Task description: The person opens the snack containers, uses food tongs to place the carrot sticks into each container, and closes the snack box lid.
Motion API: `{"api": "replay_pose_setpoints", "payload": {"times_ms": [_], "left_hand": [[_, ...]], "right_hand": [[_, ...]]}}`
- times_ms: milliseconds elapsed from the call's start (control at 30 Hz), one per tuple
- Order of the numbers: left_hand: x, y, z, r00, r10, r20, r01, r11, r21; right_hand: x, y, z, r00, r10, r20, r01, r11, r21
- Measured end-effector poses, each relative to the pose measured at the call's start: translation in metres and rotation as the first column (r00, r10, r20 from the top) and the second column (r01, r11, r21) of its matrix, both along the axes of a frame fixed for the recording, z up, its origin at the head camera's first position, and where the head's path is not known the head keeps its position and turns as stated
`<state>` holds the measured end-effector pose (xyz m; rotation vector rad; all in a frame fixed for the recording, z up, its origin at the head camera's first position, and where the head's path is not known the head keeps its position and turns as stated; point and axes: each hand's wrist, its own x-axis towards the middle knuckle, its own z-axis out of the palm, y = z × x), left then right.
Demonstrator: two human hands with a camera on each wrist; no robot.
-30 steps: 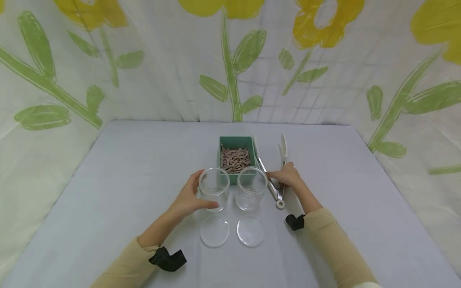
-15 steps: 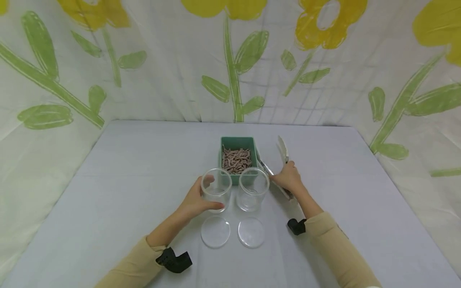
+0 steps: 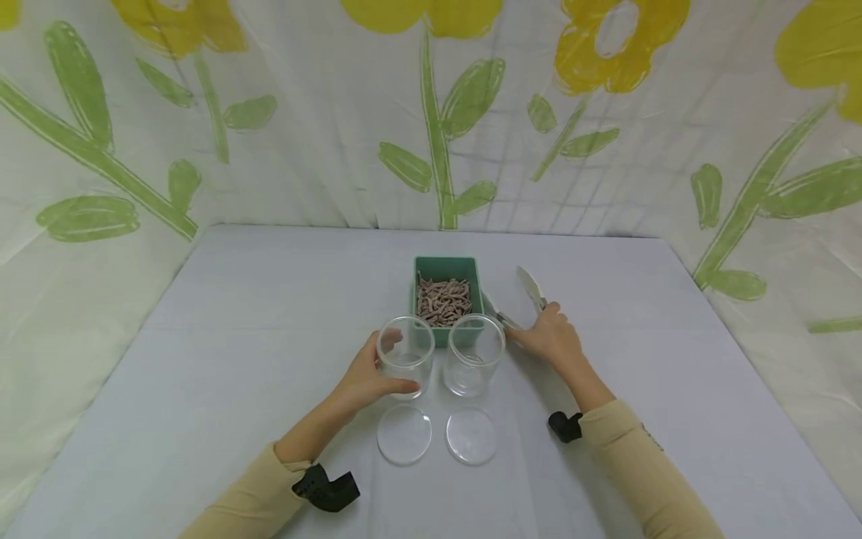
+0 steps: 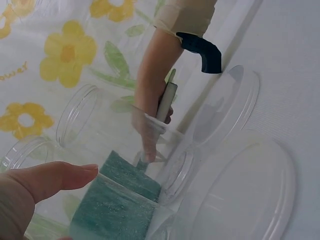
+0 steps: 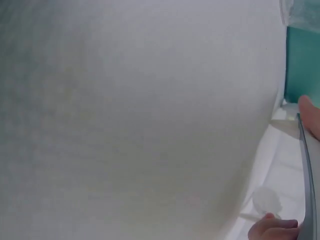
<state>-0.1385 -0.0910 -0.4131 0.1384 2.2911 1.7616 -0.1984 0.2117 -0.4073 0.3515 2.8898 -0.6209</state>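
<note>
My left hand (image 3: 364, 378) holds the left clear round jar (image 3: 412, 365), with the thumb across its near side and fingers behind it. A matching open jar (image 3: 469, 374) stands just to its right. My right hand (image 3: 555, 340) grips metal tongs with pale tips (image 3: 530, 284); their two arms spread apart in a V, one towards the green box (image 3: 441, 338). Brown worm-like pieces (image 3: 443, 301) lie in that box. In the left wrist view the tongs (image 4: 166, 102) angle down from my right hand. The right wrist view shows only their edge (image 5: 311, 200) and some fingers.
Two clear round lids, the left one (image 3: 404, 434) and the right one (image 3: 471, 436), lie flat in front of the jars. White cloth (image 3: 269, 299) covers the table. Behind it hangs a curtain (image 3: 323, 150) with painted yellow flowers.
My right hand has picked the tongs up from the table; their hinge end now sits inside the palm and the tips have drawn nearer. The left hand has stayed at the jar.
</note>
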Motion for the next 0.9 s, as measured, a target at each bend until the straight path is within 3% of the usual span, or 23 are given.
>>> {"api": "replay_pose_setpoints", "payload": {"times_ms": [267,400,467,667,900], "left_hand": [[0.001,-0.009,0.005,0.997,0.059,-0.039,-0.061,0.996,-0.059],[0.0,-0.017,0.01,0.991,0.092,-0.099,-0.102,0.989,-0.103],[-0.001,-0.02,0.011,0.988,0.098,-0.118,-0.112,0.986,-0.12],[0.0,-0.027,0.014,0.993,0.079,-0.085,-0.089,0.988,-0.124],[0.001,-0.03,0.013,0.994,0.074,-0.085,-0.086,0.985,-0.147]], "right_hand": [[0.001,0.021,0.006,0.996,-0.029,-0.079,0.022,0.996,-0.085],[0.0,0.034,0.011,0.991,0.028,-0.13,-0.045,0.991,-0.123],[0.0,0.037,0.015,0.984,0.073,-0.162,-0.09,0.991,-0.096],[0.003,0.036,0.023,0.947,0.168,-0.273,-0.155,0.985,0.069],[0.005,0.027,0.032,0.889,0.285,-0.357,-0.256,0.958,0.126]]}}
